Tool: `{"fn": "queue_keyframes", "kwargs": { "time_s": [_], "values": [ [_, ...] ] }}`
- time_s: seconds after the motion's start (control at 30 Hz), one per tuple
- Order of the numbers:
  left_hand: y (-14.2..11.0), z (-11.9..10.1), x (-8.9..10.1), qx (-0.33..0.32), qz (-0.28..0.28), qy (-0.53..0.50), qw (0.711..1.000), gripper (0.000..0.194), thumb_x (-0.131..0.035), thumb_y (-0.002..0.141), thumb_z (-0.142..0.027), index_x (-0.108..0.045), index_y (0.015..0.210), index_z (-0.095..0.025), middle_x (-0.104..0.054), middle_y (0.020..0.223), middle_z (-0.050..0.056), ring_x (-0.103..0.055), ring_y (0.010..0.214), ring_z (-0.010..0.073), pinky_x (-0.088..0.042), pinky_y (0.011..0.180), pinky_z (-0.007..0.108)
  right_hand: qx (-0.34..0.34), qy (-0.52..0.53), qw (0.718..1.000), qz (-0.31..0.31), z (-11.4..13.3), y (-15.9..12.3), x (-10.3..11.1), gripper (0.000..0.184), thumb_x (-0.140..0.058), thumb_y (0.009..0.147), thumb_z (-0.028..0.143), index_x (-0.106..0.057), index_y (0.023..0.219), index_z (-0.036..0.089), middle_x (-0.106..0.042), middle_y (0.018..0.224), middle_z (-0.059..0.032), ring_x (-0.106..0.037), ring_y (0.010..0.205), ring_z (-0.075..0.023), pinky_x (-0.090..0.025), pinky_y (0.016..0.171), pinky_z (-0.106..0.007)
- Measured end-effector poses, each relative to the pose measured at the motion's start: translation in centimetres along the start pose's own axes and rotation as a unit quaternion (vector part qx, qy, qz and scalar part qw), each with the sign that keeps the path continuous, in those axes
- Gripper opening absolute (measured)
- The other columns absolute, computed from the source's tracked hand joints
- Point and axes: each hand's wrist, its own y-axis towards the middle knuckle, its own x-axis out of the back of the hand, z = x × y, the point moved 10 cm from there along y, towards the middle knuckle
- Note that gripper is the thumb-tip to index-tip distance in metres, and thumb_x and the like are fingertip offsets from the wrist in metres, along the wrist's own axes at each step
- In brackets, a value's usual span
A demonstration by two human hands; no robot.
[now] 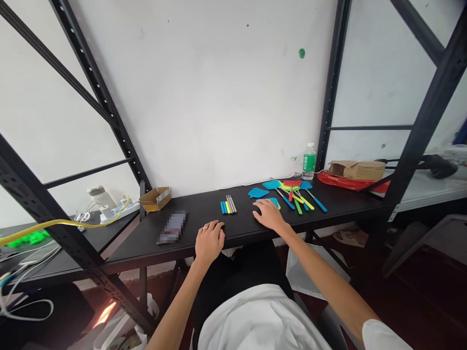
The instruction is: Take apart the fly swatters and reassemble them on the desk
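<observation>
My left hand (pixel 210 240) rests palm down at the front edge of the black table, fingers loosely out, holding nothing. My right hand (pixel 269 214) lies palm down on the tabletop, fingers apart, just in front of a blue flat head with a yellow-green piece (pixel 278 204) beside it; it partly hides them. Behind is a loose blue leaf-shaped head (pixel 258 193). To the right lies a pile of what look like fly swatters (pixel 294 194), with blue, red and green heads and coloured handles. Several metal rods with blue and yellow handles (pixel 228 204) lie side by side between my hands.
A phone with a blurred screen (pixel 173 227) and an open cardboard box (pixel 155 199) are at the left. A water bottle (pixel 309 162) stands at the back right, near a brown box (pixel 356 169) on red plastic (pixel 350 185). Black metal posts (pixel 330 87) frame the table.
</observation>
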Motion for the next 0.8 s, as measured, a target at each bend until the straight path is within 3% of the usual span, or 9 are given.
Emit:
{"fn": "queue_keyframes", "kwargs": {
  "time_s": [0.13, 0.33, 0.67, 0.8],
  "values": [
    [0.0, 0.0, 0.0, 0.0, 0.0, -0.002, 1.0, 0.035, -0.04, 0.097, -0.025, -0.068, 0.118, -0.025, -0.066, 0.126, 0.008, -0.058, 0.116, 0.0277, -0.046, 0.093, 0.041, 0.06, 0.01, 0.998, 0.002, 1.5, -0.7, 0.1, 0.042, -0.052, 0.093, 0.034, -0.063, 0.13, 0.018, -0.062, 0.132, -0.0106, -0.048, 0.126, -0.0295, -0.038, 0.107, -0.042],
    [0.1, -0.2, 0.1, -0.003, -0.001, 0.001, 1.0, 0.034, -0.04, 0.097, -0.024, -0.067, 0.118, -0.024, -0.066, 0.126, 0.008, -0.059, 0.115, 0.0278, -0.045, 0.092, 0.041, 0.138, 0.049, 0.989, 0.031, 5.6, -0.7, -1.0, 0.044, -0.05, 0.094, 0.037, -0.06, 0.133, 0.02, -0.061, 0.134, -0.009, -0.05, 0.125, -0.0268, -0.039, 0.107, -0.041],
    [-0.1, -0.2, 0.2, -0.01, -0.015, 0.012, 1.0, 0.033, -0.04, 0.097, -0.024, -0.067, 0.116, -0.025, -0.066, 0.125, 0.007, -0.059, 0.112, 0.0275, -0.044, 0.091, 0.04, 0.164, 0.066, 0.979, 0.104, 9.1, 2.7, -5.2, 0.059, -0.049, 0.093, 0.05, -0.046, 0.148, 0.027, -0.041, 0.154, -0.0047, -0.039, 0.139, -0.032, -0.037, 0.109, -0.047],
    [-0.1, -0.2, 0.3, -0.004, -0.015, 0.011, 1.0, 0.032, -0.04, 0.097, -0.023, -0.067, 0.116, -0.025, -0.066, 0.124, 0.007, -0.06, 0.111, 0.0269, -0.044, 0.091, 0.04, 0.157, 0.075, 0.979, 0.102, 9.1, 2.6, -5.2, 0.048, -0.049, 0.094, 0.049, -0.06, 0.135, 0.026, -0.055, 0.143, -0.0053, -0.047, 0.133, -0.0314, -0.04, 0.106, -0.047]
  ]
}}
